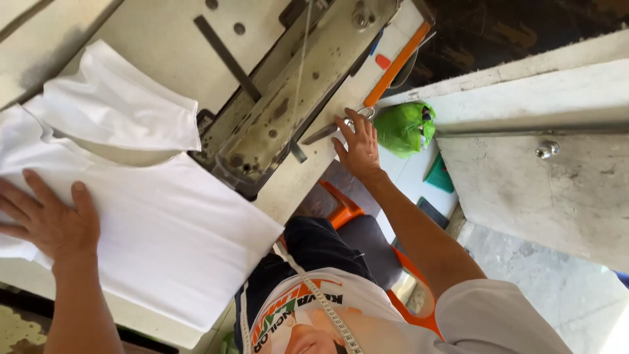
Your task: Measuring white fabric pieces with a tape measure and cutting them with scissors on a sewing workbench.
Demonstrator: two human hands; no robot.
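Cloth [164, 223], white and unstitched, lies flat on the counter [308, 177] beside the sewing machine [288, 98] under my spread left hand [49, 223], while my right hand [359, 147] reaches, fingers loosely open, touching scissors [337, 128].

Matt white cloth [164, 223], seemingly metal scissors [341, 128]

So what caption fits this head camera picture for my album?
Left hand flat on white fabric, right hand reaching scissors.
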